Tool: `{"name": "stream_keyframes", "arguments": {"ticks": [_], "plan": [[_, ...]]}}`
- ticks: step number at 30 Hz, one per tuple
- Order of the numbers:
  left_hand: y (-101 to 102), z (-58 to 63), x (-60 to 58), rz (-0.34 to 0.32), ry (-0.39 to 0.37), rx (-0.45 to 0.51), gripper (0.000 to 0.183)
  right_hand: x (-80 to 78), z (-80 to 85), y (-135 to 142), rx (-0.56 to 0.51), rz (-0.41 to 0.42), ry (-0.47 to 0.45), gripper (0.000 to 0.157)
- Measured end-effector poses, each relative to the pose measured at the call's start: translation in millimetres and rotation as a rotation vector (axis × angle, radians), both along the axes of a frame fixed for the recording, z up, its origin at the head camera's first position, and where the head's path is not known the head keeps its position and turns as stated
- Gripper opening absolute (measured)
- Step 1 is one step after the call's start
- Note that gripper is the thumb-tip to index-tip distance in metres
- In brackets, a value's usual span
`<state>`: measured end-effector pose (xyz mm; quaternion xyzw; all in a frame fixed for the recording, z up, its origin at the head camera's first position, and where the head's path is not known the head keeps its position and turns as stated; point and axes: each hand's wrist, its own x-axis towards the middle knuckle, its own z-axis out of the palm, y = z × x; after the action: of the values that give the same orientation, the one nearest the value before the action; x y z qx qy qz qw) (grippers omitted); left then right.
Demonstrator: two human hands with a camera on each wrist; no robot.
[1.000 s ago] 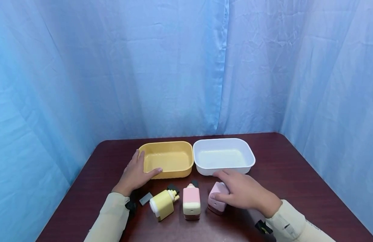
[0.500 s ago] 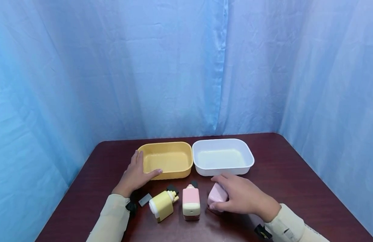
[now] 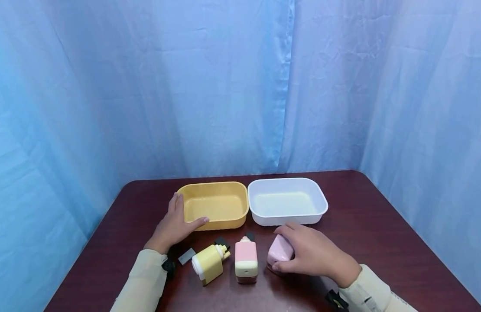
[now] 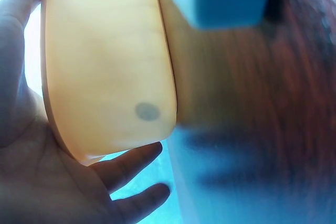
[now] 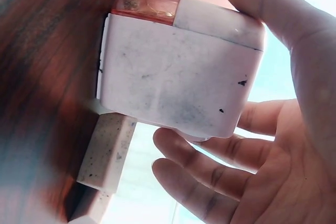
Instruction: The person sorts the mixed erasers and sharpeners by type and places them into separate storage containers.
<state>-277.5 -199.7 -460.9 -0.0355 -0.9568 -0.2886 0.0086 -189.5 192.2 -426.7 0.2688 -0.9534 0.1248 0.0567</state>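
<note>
My right hand (image 3: 312, 251) holds a lilac pencil sharpener (image 3: 281, 248), thumb on its near side and fingers at its far side. In the right wrist view this pencil sharpener (image 5: 173, 72) shows smudged pale walls and a see-through reddish drawer with shavings inside. My left hand (image 3: 172, 227) rests on the left corner of the yellow basin (image 3: 217, 226), thumb along the front rim. The left wrist view shows straight fingers (image 4: 134, 163) against that yellow wall. A pink and cream sharpener (image 3: 246, 258) stands mid-table, with a yellow sharpener (image 3: 209, 263) to its left.
Beside the yellow basin stands a white basin (image 3: 289, 220). A small grey block (image 3: 187, 256) lies left of the yellow sharpener. Everything is on a dark red-brown table (image 3: 381, 242), with pale blue curtains (image 3: 225, 86) behind and at both sides.
My right hand has come down around the lilac sharpener, whose near face has turned partly out of sight. My left hand has stayed at the yellow basin.
</note>
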Motion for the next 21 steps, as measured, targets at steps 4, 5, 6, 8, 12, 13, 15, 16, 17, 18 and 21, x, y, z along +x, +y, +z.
{"name": "stream_keyframes", "arguments": {"ticks": [4, 5, 6, 8, 12, 13, 15, 16, 17, 18, 21], "plan": [[1.3, 1.2, -0.6, 0.007, 0.009, -0.036, 0.135, 0.1, 1.2, -0.7, -0.002, -0.006, 0.022, 0.067], [1.6, 1.2, -0.7, 0.009, 0.009, -0.04, 0.135, -0.1, 1.2, -0.9, -0.004, -0.006, 0.026, 0.066], [1.7, 1.1, -0.8, 0.009, 0.008, -0.04, 0.135, -0.3, 1.3, -1.3, -0.006, -0.006, 0.03, 0.066], [2.1, 0.9, -0.4, 0.007, 0.008, -0.045, 0.136, -0.3, 1.2, -1.8, -0.009, -0.006, 0.034, 0.065], [1.0, -0.5, -0.1, 0.009, -0.002, -0.055, 0.137, 0.2, 1.5, -2.7, -0.016, -0.006, 0.032, 0.065], [0.6, -0.7, -0.1, 0.008, -0.003, -0.06, 0.137, 0.2, 1.7, -2.9, -0.017, -0.006, 0.03, 0.065], [0.2, -1.0, -0.3, 0.008, -0.002, -0.064, 0.138, 0.2, 2.1, -3.2, -0.017, -0.008, 0.026, 0.065], [0.2, -0.8, -0.3, 0.006, -0.002, -0.063, 0.138, 0.1, 2.5, -3.4, -0.015, -0.01, 0.022, 0.065], [0.1, -0.7, -0.5, 0.005, 0.0, -0.064, 0.138, -0.2, 3.1, -3.7, -0.012, -0.011, 0.017, 0.066], [0.1, -0.4, -0.7, 0.005, 0.001, -0.064, 0.138, -0.2, 4.1, -4.0, -0.009, -0.01, 0.014, 0.066], [0.8, 0.2, -1.8, 0.004, -0.001, -0.067, 0.138, -0.5, 8.0, -5.0, 0.002, -0.007, -0.001, 0.064]]}}
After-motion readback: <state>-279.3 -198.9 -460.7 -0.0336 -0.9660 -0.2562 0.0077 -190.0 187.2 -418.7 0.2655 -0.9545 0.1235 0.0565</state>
